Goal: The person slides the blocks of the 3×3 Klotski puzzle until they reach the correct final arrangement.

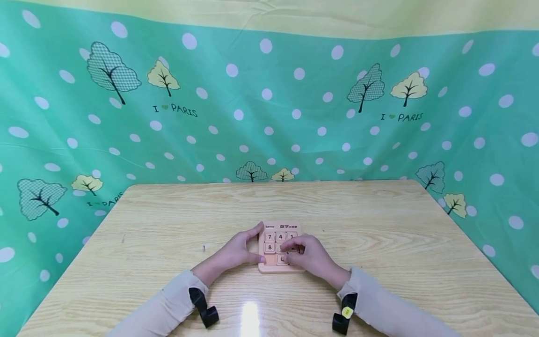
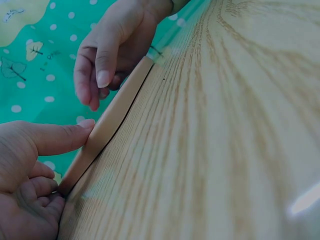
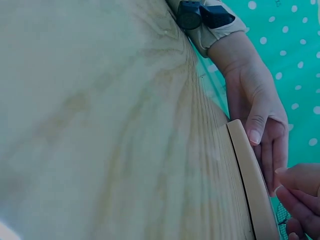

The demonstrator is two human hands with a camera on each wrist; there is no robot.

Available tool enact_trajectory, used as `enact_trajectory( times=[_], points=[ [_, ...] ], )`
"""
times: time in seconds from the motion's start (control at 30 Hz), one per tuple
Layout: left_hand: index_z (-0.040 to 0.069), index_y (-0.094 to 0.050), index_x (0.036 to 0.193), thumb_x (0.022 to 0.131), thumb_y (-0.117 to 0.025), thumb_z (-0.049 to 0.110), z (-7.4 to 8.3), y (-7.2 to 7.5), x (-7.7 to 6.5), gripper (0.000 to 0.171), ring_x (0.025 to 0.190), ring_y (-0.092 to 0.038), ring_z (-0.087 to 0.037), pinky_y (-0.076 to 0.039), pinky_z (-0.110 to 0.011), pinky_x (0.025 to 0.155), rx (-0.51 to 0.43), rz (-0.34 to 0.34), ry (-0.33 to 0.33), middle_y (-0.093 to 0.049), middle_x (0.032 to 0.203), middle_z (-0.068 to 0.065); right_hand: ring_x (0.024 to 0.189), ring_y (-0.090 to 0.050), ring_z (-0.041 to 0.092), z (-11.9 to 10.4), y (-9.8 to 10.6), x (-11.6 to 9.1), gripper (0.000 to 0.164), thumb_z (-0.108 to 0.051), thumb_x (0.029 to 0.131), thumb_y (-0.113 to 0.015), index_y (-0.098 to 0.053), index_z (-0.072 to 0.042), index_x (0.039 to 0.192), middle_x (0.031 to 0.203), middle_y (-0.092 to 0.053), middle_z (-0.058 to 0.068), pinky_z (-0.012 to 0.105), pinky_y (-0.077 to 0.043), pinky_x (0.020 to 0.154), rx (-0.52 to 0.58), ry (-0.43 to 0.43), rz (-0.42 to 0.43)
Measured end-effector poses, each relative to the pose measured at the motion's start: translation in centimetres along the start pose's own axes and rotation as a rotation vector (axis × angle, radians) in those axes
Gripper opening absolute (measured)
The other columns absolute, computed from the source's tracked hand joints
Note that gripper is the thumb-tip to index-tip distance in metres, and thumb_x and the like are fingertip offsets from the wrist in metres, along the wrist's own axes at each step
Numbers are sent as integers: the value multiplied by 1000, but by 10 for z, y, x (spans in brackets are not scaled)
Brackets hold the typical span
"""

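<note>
A pinkish wooden sliding number puzzle (image 1: 278, 269) lies flat near the table's middle. Its square tiles show 7, 4 and 1 on top and 8 below; the lower left slot is bare. My left hand (image 1: 231, 252) holds the puzzle's left side, forefinger at the upper corner and thumb near the lower one. Over the tiles on the right is my right hand (image 1: 316, 257), its forefinger on the middle tile and its thumb beside the bottom middle tile (image 1: 281, 259). Fingers hide some right-hand tiles. In the left wrist view the puzzle's side edge (image 2: 112, 117) runs between both hands.
The wood-grain table (image 1: 168, 210) spreads around the puzzle. A green dotted cloth (image 1: 269, 107) with printed trees hangs behind it and at both sides. Black straps (image 1: 203, 306) circle both sleeves. A small mark (image 1: 204, 248) shows left of the left hand.
</note>
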State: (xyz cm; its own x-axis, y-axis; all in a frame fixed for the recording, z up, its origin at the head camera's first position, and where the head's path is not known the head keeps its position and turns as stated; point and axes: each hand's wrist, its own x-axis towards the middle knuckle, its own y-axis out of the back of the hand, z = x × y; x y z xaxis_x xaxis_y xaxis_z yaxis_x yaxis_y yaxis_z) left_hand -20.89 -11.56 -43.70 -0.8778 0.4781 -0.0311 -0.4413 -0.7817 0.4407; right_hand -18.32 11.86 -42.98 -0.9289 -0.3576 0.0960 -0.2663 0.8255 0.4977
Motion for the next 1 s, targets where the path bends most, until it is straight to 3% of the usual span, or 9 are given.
enact_trajectory(
  times=[0.4,0.77,1.0],
  points=[
    [1,-25,147,69,-82,14,-1,0,1,97,142,-19,-28,-14,-43,116,-5,4,1,-25,153,-14,72,-47,14,13,9,-10,21,-17,77,-77,-73,-9,96,94,-66,2,21,-40,61,43,-38,-9],
    [1,-26,147,69,-82,13,-1,-1,2,97,142,-19,-29,-13,-43,116,-6,5,2,-25,153,-13,81,-48,17,12,5,-13,21,-14,73,-78,-74,-15,93,93,-62,-1,26,-39,72,-20,-57,41],
    [2,-26,147,70,-82,13,-1,-1,1,96,142,-18,-28,-14,-43,116,-6,7,18,-25,153,-12,80,-47,16,9,2,-14,21,-12,73,-77,-74,-15,94,90,-60,1,25,-39,71,-33,-61,39]
  ],
)
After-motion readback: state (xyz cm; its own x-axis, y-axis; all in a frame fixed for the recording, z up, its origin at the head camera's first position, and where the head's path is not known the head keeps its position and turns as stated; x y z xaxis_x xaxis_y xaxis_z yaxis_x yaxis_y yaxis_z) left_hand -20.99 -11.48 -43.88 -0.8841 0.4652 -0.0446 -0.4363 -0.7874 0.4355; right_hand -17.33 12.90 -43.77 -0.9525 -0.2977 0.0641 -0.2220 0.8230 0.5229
